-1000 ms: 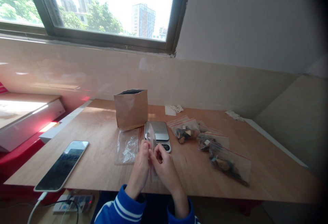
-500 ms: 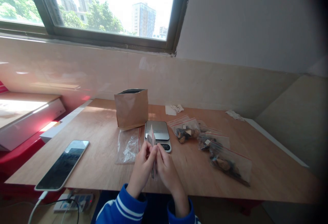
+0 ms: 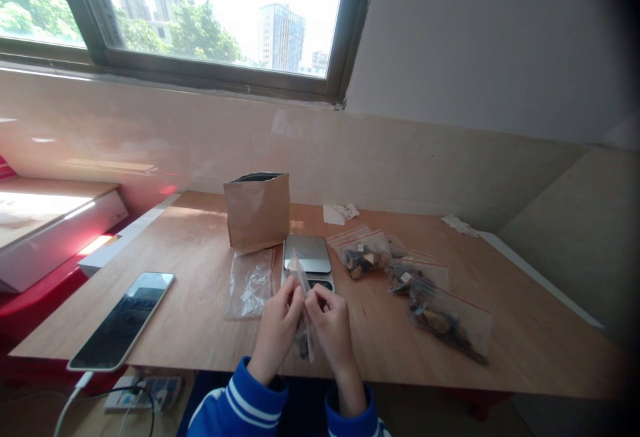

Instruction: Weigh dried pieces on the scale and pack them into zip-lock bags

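Observation:
My left hand (image 3: 277,330) and my right hand (image 3: 330,325) pinch the top of a small clear zip bag (image 3: 303,317) between them, held edge-on above the table's front edge. Dark pieces show in its lower part. Just beyond my fingers lies a small silver kitchen scale (image 3: 307,255). An open brown paper bag (image 3: 257,211) stands upright behind the scale. Both sleeves are blue with white stripes.
An empty clear zip bag (image 3: 249,283) lies flat left of the scale. Three filled zip bags (image 3: 440,313) lie to the right. A phone (image 3: 123,319) on a cable rests at the table's left front. Crumpled paper scraps (image 3: 339,212) sit near the back wall.
The held bag has tilted and sunk a little between my hands, its top now leaning left. My fingers have shifted closer together along its top edge.

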A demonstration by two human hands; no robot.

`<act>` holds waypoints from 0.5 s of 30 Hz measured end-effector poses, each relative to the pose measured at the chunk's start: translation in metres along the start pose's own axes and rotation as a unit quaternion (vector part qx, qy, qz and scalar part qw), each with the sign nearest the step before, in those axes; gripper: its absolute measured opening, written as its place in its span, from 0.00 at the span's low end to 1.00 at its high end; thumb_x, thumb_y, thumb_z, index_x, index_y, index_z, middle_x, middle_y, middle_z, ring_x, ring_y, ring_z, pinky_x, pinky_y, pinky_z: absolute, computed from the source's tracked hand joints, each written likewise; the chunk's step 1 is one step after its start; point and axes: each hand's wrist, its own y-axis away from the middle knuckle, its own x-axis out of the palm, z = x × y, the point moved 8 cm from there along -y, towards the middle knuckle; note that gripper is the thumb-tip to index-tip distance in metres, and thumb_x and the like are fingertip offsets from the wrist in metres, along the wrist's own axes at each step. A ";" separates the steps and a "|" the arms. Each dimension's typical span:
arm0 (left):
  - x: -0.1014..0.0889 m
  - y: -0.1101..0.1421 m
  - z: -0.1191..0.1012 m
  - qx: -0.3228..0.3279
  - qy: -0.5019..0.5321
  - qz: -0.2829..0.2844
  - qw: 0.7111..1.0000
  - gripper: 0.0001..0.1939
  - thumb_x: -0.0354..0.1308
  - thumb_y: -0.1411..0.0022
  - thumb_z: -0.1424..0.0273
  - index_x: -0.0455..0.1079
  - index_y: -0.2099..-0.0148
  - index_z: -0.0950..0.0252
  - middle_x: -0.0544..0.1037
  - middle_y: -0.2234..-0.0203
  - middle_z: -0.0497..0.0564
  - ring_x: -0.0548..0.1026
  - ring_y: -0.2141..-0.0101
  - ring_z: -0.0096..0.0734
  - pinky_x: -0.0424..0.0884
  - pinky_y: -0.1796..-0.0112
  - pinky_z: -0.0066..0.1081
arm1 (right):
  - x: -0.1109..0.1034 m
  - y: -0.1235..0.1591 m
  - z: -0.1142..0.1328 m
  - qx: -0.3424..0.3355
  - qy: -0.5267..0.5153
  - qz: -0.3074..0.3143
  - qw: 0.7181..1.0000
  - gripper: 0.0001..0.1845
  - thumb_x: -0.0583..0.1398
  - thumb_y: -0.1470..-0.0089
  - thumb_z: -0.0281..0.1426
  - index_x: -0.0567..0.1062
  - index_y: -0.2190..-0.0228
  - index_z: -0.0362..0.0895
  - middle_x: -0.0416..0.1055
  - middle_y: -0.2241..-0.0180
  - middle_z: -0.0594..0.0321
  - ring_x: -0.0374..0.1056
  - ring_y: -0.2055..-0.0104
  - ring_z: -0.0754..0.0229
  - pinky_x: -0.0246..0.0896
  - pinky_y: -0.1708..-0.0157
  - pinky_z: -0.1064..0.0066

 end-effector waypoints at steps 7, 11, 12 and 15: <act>-0.042 -0.002 0.006 -0.004 -0.010 -0.082 0.997 0.18 0.49 0.38 0.58 0.55 0.75 0.62 0.57 0.82 0.42 0.59 0.78 0.25 0.56 0.75 0.26 | -0.064 -0.001 -0.023 0.036 -0.084 -0.181 0.979 0.20 0.55 0.46 0.42 0.54 0.82 0.46 0.47 0.83 0.74 0.45 0.80 0.68 0.44 0.80 0.77; -0.032 0.001 0.019 -0.076 0.089 -0.076 0.990 0.22 0.43 0.37 0.54 0.59 0.76 0.63 0.62 0.82 0.44 0.62 0.80 0.24 0.55 0.80 0.24 | -0.051 0.003 -0.012 0.038 -0.180 -0.180 0.966 0.19 0.53 0.45 0.41 0.54 0.81 0.47 0.50 0.82 0.74 0.47 0.80 0.68 0.47 0.80 0.76; -0.028 0.003 0.025 -0.095 0.112 -0.087 0.985 0.23 0.42 0.37 0.52 0.60 0.75 0.63 0.63 0.82 0.45 0.63 0.80 0.24 0.55 0.80 0.24 | -0.047 0.004 -0.008 0.038 -0.204 -0.184 0.961 0.18 0.52 0.45 0.40 0.54 0.81 0.47 0.50 0.82 0.73 0.47 0.80 0.67 0.47 0.80 0.76; -0.012 0.009 0.051 -0.159 0.163 -0.103 0.968 0.28 0.41 0.39 0.48 0.66 0.75 0.65 0.68 0.82 0.48 0.65 0.81 0.25 0.56 0.82 0.23 | -0.037 0.006 -0.003 0.055 -0.280 -0.187 0.940 0.16 0.51 0.46 0.38 0.54 0.81 0.47 0.50 0.82 0.73 0.49 0.80 0.67 0.49 0.80 0.76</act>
